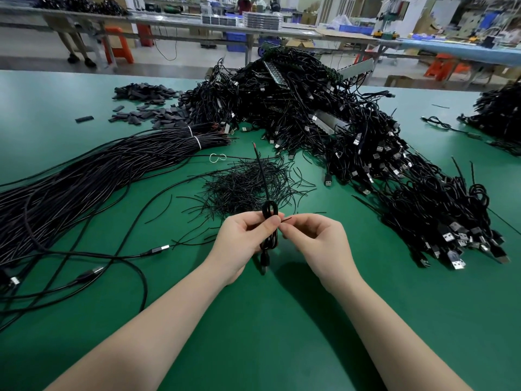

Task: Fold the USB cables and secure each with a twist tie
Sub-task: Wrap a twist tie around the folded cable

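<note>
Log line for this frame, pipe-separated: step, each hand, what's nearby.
step: tying folded cable | left hand: grips folded cable | right hand: pinches twist tie | nearby: loose twist ties, tied cable pile

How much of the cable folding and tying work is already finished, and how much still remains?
Done: a large heap of folded cables lies ahead and to the right. In hand: the left hand grips one folded cable while the right hand pinches a twist tie at it. Left: long bundles of unfolded cables on the left, with loose twist ties ready.
</note>
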`<state>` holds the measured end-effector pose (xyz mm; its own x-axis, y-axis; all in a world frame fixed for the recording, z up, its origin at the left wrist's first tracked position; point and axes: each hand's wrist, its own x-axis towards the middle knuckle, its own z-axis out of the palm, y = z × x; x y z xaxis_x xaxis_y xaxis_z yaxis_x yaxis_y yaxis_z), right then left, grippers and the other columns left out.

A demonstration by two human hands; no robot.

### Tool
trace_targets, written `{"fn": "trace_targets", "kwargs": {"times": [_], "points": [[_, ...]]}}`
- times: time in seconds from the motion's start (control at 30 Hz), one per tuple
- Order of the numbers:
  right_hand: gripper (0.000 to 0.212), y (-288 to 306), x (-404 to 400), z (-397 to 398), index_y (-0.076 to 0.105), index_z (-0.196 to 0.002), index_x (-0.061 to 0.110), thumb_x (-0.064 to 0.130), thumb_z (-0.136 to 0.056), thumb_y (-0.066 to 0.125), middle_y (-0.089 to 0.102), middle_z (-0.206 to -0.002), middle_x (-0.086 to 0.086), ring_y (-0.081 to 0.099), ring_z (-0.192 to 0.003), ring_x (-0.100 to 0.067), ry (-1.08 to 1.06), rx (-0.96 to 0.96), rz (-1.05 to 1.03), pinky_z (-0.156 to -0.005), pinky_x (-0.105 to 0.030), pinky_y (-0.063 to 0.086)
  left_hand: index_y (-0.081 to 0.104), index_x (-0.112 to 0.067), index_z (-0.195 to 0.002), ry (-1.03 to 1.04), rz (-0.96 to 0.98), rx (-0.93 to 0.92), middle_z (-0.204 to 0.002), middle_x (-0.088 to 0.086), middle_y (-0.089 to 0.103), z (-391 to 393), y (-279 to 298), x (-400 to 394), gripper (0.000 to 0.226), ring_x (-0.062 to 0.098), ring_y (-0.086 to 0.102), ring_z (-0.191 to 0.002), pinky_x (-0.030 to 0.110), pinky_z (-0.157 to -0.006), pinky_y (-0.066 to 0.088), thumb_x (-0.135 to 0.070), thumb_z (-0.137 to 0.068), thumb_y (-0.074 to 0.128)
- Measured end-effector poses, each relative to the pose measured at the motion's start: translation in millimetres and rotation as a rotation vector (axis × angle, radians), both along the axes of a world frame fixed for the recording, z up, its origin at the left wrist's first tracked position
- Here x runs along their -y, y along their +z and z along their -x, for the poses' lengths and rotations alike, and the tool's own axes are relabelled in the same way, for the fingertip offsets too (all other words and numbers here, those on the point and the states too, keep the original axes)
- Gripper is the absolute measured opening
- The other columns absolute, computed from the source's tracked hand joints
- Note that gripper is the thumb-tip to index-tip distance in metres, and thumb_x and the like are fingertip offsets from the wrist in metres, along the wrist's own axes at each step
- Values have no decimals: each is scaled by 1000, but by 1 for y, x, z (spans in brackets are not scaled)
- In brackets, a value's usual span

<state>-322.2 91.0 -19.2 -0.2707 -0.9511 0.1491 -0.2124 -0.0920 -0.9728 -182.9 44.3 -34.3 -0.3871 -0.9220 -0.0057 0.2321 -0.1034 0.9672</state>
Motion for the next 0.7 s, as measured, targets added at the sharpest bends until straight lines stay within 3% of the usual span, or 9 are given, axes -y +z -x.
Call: {"fn": "trace_targets", "kwargs": {"times": [0.2,0.27,0.33,0.4,0.47,0.57,0.7], "points": [[11,0,-1,2,74,-82,19,8,-83,75,70,-76,15,62,-71,1,-46,-342,148,-67,-9,45,80,-26,-80,-33,2,90,-72,-2,68,0,3,1,16,10,58,-64,36,-72,50,-36,-77,69],[11,-1,-1,4,75,-86,12,1,-82,73,68,-77,6,62,-72,-7,-40,-573,342,-69,-18,49,79,-22,-74,-84,-63,83,-64,-4,61,-2,6,4,19,8,58,-57,31,-67,55,-37,-76,68],[15,-4,1,5,74,-89,4,-7,-80,70,65,-76,-5,61,-70,-24,-28,-854,527,-64,-30,51,76,-20,-68,-164,-144,72,-61,-5,58,-7,10,7,21,8,54,-53,20,-54,50,-39,-77,69],[23,-6,4,6,73,-91,0,-15,-75,67,62,-76,-9,57,-69,-28,-34,-1046,647,-59,-33,51,74,-22,-64,-253,-214,60,-59,-7,57,-13,13,12,24,6,52,-50,17,-48,43,-40,-79,68],[25,-8,6,7,73,-90,-1,-18,-74,64,61,-77,-9,54,-69,-26,-43,-1101,731,-63,-29,49,74,-23,-64,-319,-252,21,-56,-10,56,-16,13,14,26,4,50,-47,16,-47,42,-37,-82,65],[20,-10,3,7,74,-89,2,-13,-77,70,67,-82,-7,60,-74,-22,-40,-932,700,-72,-22,47,80,-21,-77,-278,-210,-29,-63,-8,62,-13,10,12,19,4,54,-53,15,-51,45,-33,-81,66],[13,-1,-2,-5,75,-86,28,15,-82,76,72,-75,11,63,-68,1,-45,-175,188,-67,-13,48,81,-20,-80,-103,-176,-83,-67,-3,68,-6,4,8,17,6,60,-55,18,-54,51,-30,-75,68]]}}
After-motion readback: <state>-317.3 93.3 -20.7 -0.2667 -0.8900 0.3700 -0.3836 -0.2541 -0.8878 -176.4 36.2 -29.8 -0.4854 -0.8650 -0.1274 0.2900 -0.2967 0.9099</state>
